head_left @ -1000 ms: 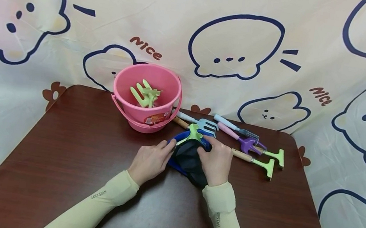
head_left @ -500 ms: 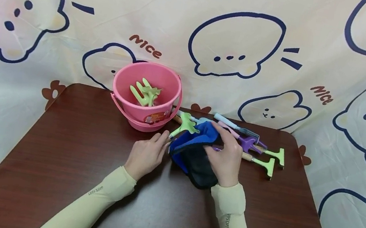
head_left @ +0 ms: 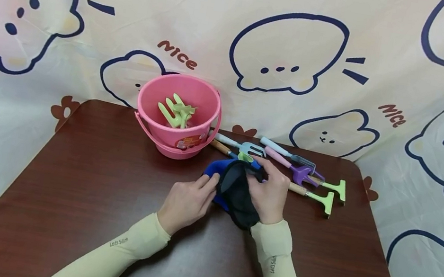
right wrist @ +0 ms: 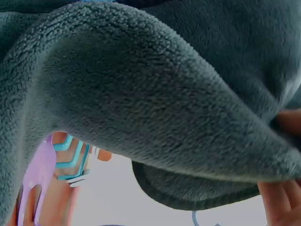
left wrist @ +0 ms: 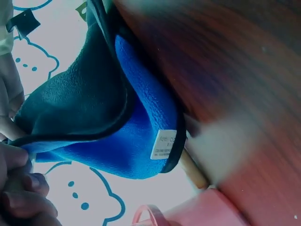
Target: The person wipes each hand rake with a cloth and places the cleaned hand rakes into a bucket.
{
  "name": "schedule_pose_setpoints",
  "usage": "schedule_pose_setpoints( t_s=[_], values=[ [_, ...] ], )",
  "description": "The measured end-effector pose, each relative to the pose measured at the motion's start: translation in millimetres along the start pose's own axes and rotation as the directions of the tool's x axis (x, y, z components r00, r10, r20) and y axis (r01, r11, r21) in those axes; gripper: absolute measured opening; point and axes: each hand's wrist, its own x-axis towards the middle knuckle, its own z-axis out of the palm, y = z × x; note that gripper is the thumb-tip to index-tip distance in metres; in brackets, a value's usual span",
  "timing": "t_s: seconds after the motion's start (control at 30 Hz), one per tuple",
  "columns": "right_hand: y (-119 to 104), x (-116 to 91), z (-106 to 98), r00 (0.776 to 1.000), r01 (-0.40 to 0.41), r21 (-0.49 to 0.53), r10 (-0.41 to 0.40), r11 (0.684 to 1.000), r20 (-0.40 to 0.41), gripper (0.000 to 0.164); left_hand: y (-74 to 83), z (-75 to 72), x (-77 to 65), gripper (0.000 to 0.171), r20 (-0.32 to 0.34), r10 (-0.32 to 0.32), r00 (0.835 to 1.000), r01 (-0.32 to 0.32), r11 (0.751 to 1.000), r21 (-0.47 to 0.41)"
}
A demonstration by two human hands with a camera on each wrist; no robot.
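A fleece cloth, blue on one side and dark grey on the other point(head_left: 239, 196), lies folded between both hands. My left hand point(head_left: 188, 203) grips the hidden handle of a small green garden tool at the cloth's left edge. Only a bit of the green tool's head point(head_left: 246, 157) shows above the cloth. My right hand point(head_left: 269, 188) pinches the cloth over that head. The left wrist view shows the curled left fingers point(left wrist: 28, 197) beside the cloth's blue face point(left wrist: 131, 146) and its white label point(left wrist: 163, 144). In the right wrist view, grey fleece point(right wrist: 136, 94) covers most of the picture.
Left of the cloth stands a pink bucket point(head_left: 153, 135) with green tool heads point(head_left: 172, 112) inside. Behind and right lie a blue fork point(head_left: 252, 149), a light-blue-handled rake point(head_left: 274, 145), a purple fork point(head_left: 302, 174) and two green rakes point(head_left: 320, 199) on the brown table point(head_left: 90, 186).
Half a second ago the cloth was drawn right, baring the green tool's head; now it folds over the head again. The right hand went right and came partly back; the left moved slightly right.
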Motion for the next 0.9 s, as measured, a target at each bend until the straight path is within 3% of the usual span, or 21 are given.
schedule_pose_setpoints(
  t_s=[0.23,0.43,0.7,0.9],
  values=[
    [-1,-6,7,0.999,0.024,-0.069,-0.027,0.997,-0.044,0.025,2.9,1.5,1.2,0.038,0.101,-0.091,0.991,0.095,0.995,-0.033],
    [-2,-4,6,0.998,0.031,-0.084,-0.035,0.996,-0.045,0.025,0.7,3.7,3.0,0.043,0.155,-0.131,0.979,0.138,0.990,-0.034],
    [-4,-1,1,0.999,0.019,-0.077,-0.021,0.997,-0.027,0.024,1.1,7.1,4.1,0.044,0.163,-0.165,0.973,0.161,0.986,0.037],
    [-1,2,-6,1.000,-0.006,-0.027,0.005,1.000,-0.016,0.023,-1.6,6.6,2.1,0.041,0.128,-0.179,0.975,0.176,0.984,0.037]
  ],
)
